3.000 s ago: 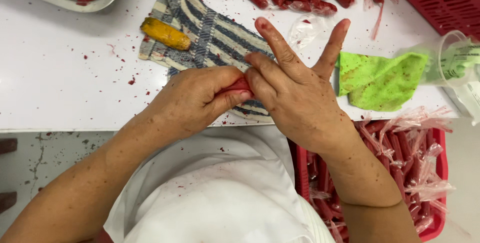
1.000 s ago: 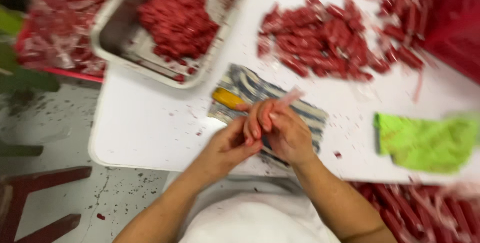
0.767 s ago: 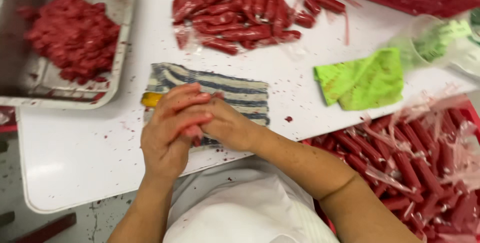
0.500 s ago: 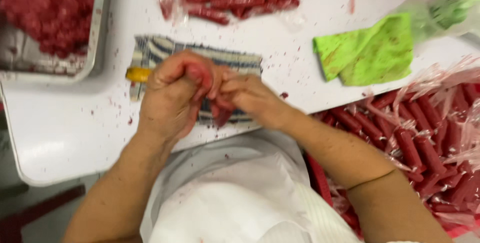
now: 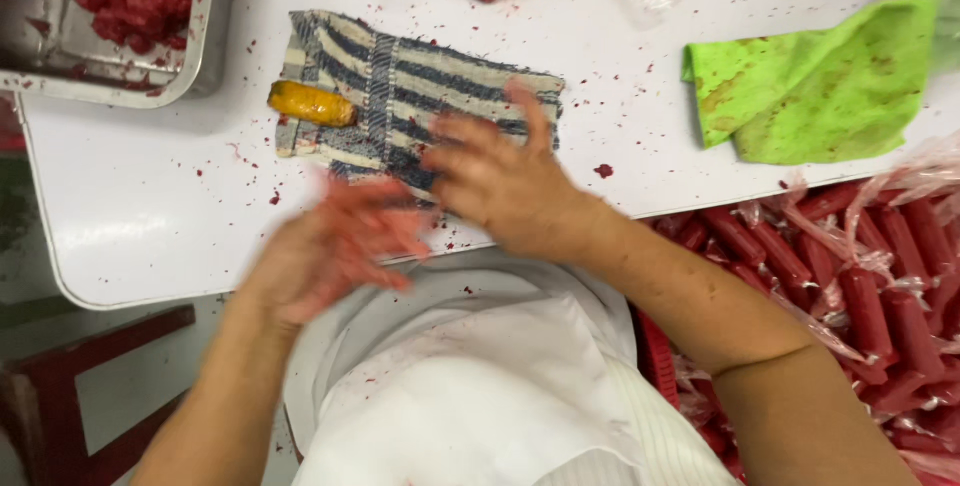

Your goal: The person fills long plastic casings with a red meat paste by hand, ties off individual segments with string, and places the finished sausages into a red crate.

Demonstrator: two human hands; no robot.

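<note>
Two blurred hands, left (image 5: 335, 246) and right (image 5: 495, 181), open-fingered, empty, over one striped cloth (image 5: 400, 96).

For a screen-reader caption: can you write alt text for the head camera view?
Two bare hands, the left hand blurred and the right hand spread, over a striped cloth on a white table, with a green cloth and red sausages nearby.

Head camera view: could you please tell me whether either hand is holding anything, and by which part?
It cannot be told: the left hand is motion-blurred, and the right hand hovers fingers spread over the striped cloth, gripping nothing visible.
</note>
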